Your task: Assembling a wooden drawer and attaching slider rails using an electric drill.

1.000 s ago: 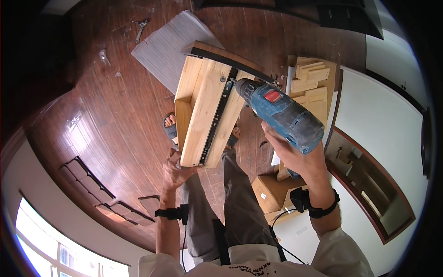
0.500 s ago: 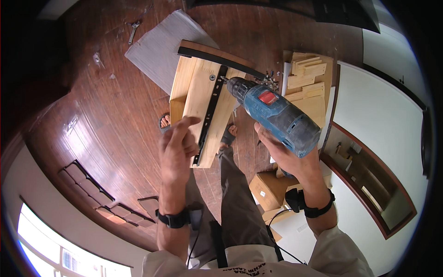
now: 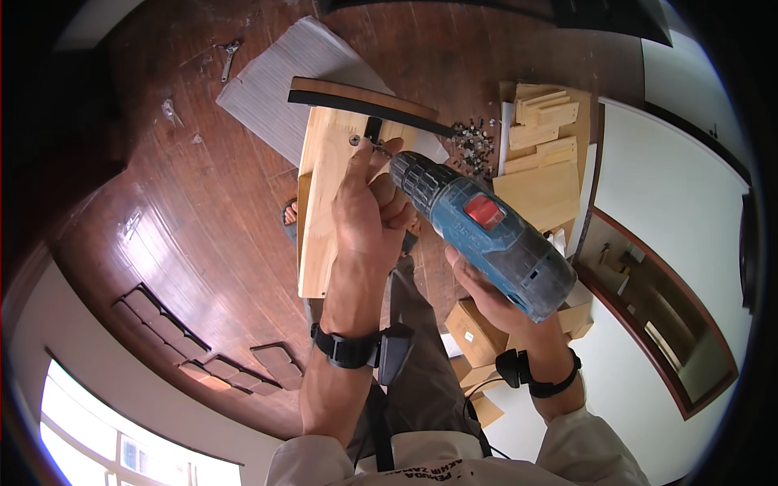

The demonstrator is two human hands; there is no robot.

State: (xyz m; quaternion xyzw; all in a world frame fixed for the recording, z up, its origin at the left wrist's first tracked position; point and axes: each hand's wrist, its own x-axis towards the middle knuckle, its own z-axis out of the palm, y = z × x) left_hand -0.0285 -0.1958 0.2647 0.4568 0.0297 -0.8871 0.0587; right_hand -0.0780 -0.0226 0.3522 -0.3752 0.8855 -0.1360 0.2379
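My right hand (image 3: 486, 292) grips a blue and black power drill (image 3: 478, 227), its black chuck pointing up-left toward a pale wooden panel (image 3: 328, 202). My left hand (image 3: 369, 206) is raised over that panel, fingertips pinched around the drill's tip near a black metal rail (image 3: 373, 130) and a screw hole. Whether a screw sits between the fingers is too small to tell. A dark-edged wooden board (image 3: 365, 101) crosses the panel's far end.
A grey corrugated sheet (image 3: 284, 81) lies under the panel on the dark wooden floor. A pile of screws (image 3: 474, 146) and stacked pale wood pieces (image 3: 543, 154) lie to the right. Cardboard boxes (image 3: 478, 336) sit near my legs. A wrench (image 3: 228, 57) lies far left.
My left hand has risen from beside the panel's near end up to the drill's tip. The drill has swung lower and nearer, and the view has shifted toward the panel.
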